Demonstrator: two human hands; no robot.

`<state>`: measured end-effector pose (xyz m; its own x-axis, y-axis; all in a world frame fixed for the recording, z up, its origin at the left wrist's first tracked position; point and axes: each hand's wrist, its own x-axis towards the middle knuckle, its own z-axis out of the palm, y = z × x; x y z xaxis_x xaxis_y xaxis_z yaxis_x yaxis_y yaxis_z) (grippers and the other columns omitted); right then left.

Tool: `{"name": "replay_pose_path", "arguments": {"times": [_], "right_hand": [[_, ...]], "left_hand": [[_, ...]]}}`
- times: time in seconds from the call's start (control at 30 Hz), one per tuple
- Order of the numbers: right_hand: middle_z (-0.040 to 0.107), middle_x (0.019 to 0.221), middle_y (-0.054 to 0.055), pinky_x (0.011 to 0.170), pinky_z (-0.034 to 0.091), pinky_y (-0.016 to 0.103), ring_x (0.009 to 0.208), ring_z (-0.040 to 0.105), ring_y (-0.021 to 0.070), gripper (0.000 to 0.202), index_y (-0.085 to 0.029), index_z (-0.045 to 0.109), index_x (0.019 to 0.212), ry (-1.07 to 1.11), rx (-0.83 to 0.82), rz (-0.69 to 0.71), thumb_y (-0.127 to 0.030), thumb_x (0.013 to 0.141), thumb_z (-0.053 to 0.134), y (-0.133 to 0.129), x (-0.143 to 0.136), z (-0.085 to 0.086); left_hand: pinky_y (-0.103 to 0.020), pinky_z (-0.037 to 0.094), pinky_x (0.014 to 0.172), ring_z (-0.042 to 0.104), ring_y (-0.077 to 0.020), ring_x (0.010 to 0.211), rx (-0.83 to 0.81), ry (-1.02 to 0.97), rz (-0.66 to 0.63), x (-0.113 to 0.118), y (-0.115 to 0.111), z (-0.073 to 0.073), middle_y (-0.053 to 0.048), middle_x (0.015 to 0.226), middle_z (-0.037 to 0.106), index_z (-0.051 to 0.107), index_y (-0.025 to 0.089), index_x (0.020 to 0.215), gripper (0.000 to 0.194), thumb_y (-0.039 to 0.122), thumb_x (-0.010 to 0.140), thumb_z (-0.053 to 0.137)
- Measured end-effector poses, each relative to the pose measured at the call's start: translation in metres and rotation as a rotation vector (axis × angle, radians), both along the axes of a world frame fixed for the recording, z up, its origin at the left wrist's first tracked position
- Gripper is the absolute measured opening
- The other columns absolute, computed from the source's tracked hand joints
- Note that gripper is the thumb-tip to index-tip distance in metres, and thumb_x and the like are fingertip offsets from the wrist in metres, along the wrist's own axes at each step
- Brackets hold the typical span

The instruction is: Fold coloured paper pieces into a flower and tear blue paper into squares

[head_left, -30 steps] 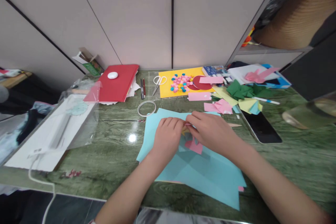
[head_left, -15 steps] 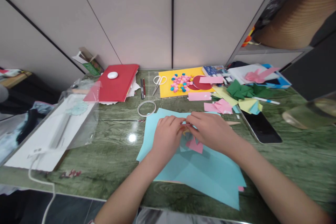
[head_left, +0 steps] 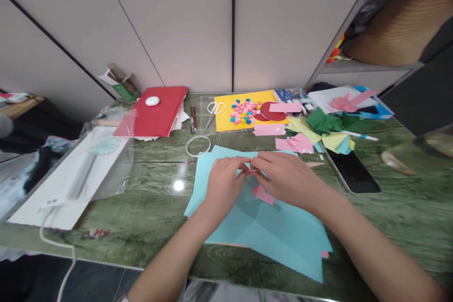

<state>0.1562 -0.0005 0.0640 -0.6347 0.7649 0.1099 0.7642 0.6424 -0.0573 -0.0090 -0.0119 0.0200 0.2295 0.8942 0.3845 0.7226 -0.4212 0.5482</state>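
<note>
Above light-blue paper sheets (head_left: pixel 269 236), my left hand (head_left: pixel 225 181) and my right hand (head_left: pixel 285 175) meet with their fingertips together. Both are closed in a pinch on a small piece of pink paper, of which only a thin edge shows between the fingers. Just below my right fingers is another bit of pink paper (head_left: pixel 264 194); whether it is joined to the pinched piece I cannot tell. A hint of yellow shows under the fingertips. Most of what I hold is hidden by my fingers.
A roll of tape (head_left: pixel 198 146), scissors (head_left: pixel 215 111) and pens (head_left: pixel 193 119) lie beyond the sheets. Small coloured balls (head_left: pixel 244 112) rest on yellow paper (head_left: pixel 222 122). Rightward are folded green paper (head_left: pixel 320 121), a phone (head_left: pixel 354 172) and a clear vessel (head_left: pixel 417 153). A red folder (head_left: pixel 155 120) lies left.
My fingers have shifted slightly around the pink paper. The pale bluish patch seen below my fingertips earlier no longer shows, and less of the lower pink bit is visible.
</note>
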Motion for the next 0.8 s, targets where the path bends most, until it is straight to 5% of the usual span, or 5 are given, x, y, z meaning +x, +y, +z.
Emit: {"name": "replay_pose_path", "arguments": {"times": [0.8], "right_hand": [[0.051,0.076,0.002,0.063,0.028,0.029,0.072,0.046,0.0172,0.016,-0.018,0.053,0.084,0.026,0.072,0.055,-0.006,0.078,0.043,-0.014,-0.003,0.011]], "left_hand": [[-0.029,0.045,0.075,0.061,-0.0131,0.075,-0.079,-0.184,0.036,0.003,-0.003,0.01,0.004,0.077,0.067,0.061,0.021,0.086,0.021,0.006,0.072,0.059]]}}
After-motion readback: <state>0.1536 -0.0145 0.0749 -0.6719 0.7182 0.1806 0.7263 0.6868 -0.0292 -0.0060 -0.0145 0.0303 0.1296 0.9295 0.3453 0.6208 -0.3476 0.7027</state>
